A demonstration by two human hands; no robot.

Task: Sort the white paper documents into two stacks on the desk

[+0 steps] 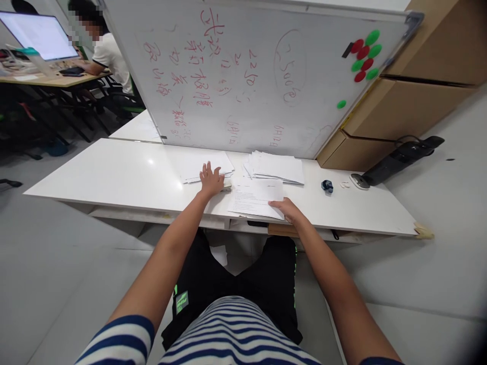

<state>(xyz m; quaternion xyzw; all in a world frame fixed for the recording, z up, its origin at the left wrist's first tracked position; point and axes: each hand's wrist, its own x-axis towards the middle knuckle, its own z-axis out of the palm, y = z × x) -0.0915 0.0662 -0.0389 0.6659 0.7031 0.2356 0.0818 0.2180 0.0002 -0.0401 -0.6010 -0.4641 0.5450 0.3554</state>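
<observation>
Printed paper (254, 196), with lines of small text, lies at the front edge of a long white desk (114, 170), directly before a seated person in a striped shirt and black shorts. The right hand (288, 209) pinches its right edge, thumb on top. The left hand (211, 181) has its fingers spread over the right end of a loose paper stack (196, 170); from here I cannot tell how firmly it presses. A small object (227, 188), too small to make out, sits just beside that palm. Behind the printed paper is a second, fanned stack (279, 166).

Farther right on the desk are a small dark blue item (326, 186), a little white item (344, 185) and a black bottle (399, 161). A whiteboard (243, 91) with red handwriting stands at the back, red and green magnets (363, 52) on its right side. Cardboard boxes (418, 106) are stacked beside it. At far left, a co-worker (117, 61) in white sits near a lit monitor (41, 35).
</observation>
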